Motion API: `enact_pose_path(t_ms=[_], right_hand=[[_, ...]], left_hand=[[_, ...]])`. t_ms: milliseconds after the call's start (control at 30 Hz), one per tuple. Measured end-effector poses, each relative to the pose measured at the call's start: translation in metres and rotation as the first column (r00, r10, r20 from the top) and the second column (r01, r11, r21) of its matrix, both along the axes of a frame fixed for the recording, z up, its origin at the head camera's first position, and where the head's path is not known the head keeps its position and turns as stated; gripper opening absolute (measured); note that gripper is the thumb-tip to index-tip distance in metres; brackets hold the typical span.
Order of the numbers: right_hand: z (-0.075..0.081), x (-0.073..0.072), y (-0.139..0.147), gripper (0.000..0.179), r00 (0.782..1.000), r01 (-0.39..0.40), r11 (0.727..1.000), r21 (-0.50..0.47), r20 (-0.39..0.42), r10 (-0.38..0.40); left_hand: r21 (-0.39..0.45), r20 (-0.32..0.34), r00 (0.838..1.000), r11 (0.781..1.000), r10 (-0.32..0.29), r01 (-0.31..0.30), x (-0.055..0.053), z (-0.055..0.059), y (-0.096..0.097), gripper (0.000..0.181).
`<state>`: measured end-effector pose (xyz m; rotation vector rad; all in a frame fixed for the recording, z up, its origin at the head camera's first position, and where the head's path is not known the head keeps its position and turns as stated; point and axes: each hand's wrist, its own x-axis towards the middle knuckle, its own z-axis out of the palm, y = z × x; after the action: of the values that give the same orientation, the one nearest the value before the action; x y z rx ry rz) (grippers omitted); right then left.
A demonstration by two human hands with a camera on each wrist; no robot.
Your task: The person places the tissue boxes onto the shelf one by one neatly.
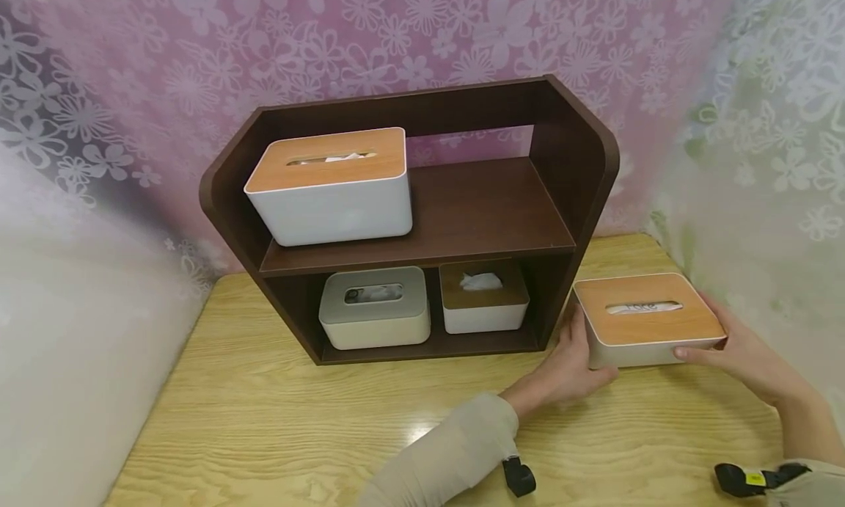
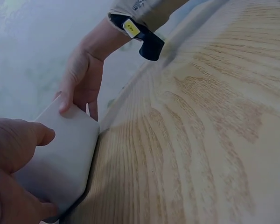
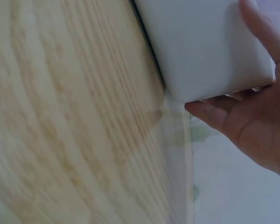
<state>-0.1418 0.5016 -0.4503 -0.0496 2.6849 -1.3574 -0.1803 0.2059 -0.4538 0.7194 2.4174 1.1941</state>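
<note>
At the right of the table, a white tissue box (image 1: 650,310) with an orange wood-look lid is between my two hands. My left hand (image 1: 573,367) grips its left end, the thumb toward the front. Around the right end curls my right hand (image 1: 759,356), its thumb on the front wall. In the left wrist view, the white wall of the tissue box (image 2: 67,149) is close to the tabletop, with both hands on it. The right wrist view has the right hand (image 3: 256,126) spread along the end of the box; some fingertips are hidden behind it.
A dark brown two-tier shelf (image 1: 488,206) stands left of my hands. A large orange-lidded box (image 1: 337,206) is on its upper tier. Below are a grey-lidded box (image 1: 376,323) and a small brown-lidded box (image 1: 485,309). Patterned cloth walls (image 1: 759,162) border the wooden table (image 1: 264,419).
</note>
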Motion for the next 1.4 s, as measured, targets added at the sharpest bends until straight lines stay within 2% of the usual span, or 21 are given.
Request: enact_pose_path(t_ms=[133, 300, 500, 833, 967, 1067, 1133, 1233, 1300, 1400], right_hand=[[-0.004, 0.004, 0.004, 0.108, 1.000, -0.019, 0.999, -0.049, -0.023, 0.018], [-0.007, 0.005, 0.004, 0.107, 0.998, -0.030, 0.996, -0.081, -0.048, 0.026], [-0.006, 0.008, 0.000, 0.103, 0.999, -0.020, 0.994, -0.105, -0.044, 0.015], [-0.003, 0.022, -0.006, 0.104, 0.998, 0.001, 0.999, -0.051, -0.064, -0.004], [0.002, 0.027, -0.008, 0.104, 0.998, 0.028, 0.999, -0.022, -0.062, -0.029], [0.006, 0.029, -0.010, 0.104, 0.997, 0.050, 0.999, 0.014, -0.056, -0.049], [0.009, 0.031, -0.012, 0.105, 0.996, 0.068, 0.997, 0.031, -0.053, -0.066], [0.014, 0.038, -0.015, 0.106, 0.993, 0.092, 0.994, 0.058, -0.076, -0.088], [0.016, 0.045, -0.016, 0.107, 0.989, 0.109, 0.993, 0.054, -0.104, -0.103], [0.021, 0.055, -0.017, 0.107, 0.980, 0.125, 0.990, 0.060, -0.160, -0.114]], left_hand=[[-0.004, -0.039, 0.999, 1.000, 0.007, -0.007, 0.002, -0.003, 0.004, 0.102], [-0.054, -0.110, 0.993, 0.997, 0.040, -0.047, 0.005, -0.007, 0.008, 0.100], [-0.078, -0.116, 0.993, 0.996, 0.031, -0.040, 0.006, -0.006, 0.009, 0.105], [-0.043, -0.101, 0.994, 0.998, -0.051, 0.046, 0.011, -0.004, 0.001, 0.109], [-0.007, -0.130, 0.991, 0.999, -0.033, 0.033, 0.014, -0.004, -0.002, 0.109], [0.006, -0.191, 0.982, 1.000, -0.011, 0.012, 0.015, -0.005, -0.005, 0.108], [0.010, -0.250, 0.968, 1.000, -0.003, 0.006, 0.016, -0.004, -0.008, 0.105], [-0.017, -0.382, 0.924, 1.000, -0.008, 0.002, 0.019, -0.002, -0.013, 0.100], [-0.045, -0.478, 0.878, 0.999, -0.017, -0.005, 0.022, 0.001, -0.016, 0.096], [-0.084, -0.606, 0.795, 0.996, -0.030, -0.026, 0.028, 0.008, -0.019, 0.093]])
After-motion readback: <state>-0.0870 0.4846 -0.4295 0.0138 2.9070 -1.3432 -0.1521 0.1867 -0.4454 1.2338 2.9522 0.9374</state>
